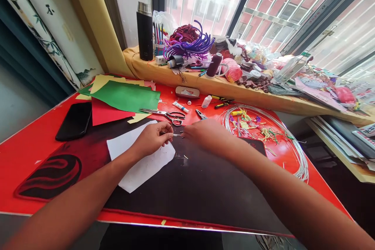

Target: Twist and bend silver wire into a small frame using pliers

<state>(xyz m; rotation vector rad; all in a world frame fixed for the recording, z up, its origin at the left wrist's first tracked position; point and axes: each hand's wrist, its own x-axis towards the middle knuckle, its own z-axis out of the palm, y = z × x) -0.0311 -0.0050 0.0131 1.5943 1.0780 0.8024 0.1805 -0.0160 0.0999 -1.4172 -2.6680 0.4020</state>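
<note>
My left hand (pixel 155 137) and my right hand (pixel 205 134) meet over the black desk mat (pixel 190 187). Both pinch the ends of a short thin wire piece (pixel 177 135) held between them, just above the mat. Under my left hand lies a white paper sheet (pixel 137 164). Scissors (pixel 166 114) lie just beyond the hands. A few tiny wire bits lie on the mat near the hands.
A black phone (pixel 74 121) lies at the left on the red table (pixel 26 152). Coloured paper sheets (pixel 123 95) sit behind it, a coil of wire (pixel 293 140) with scraps at the right. The windowsill holds a black flask (pixel 144 33), purple cords (pixel 190 45) and thread spools.
</note>
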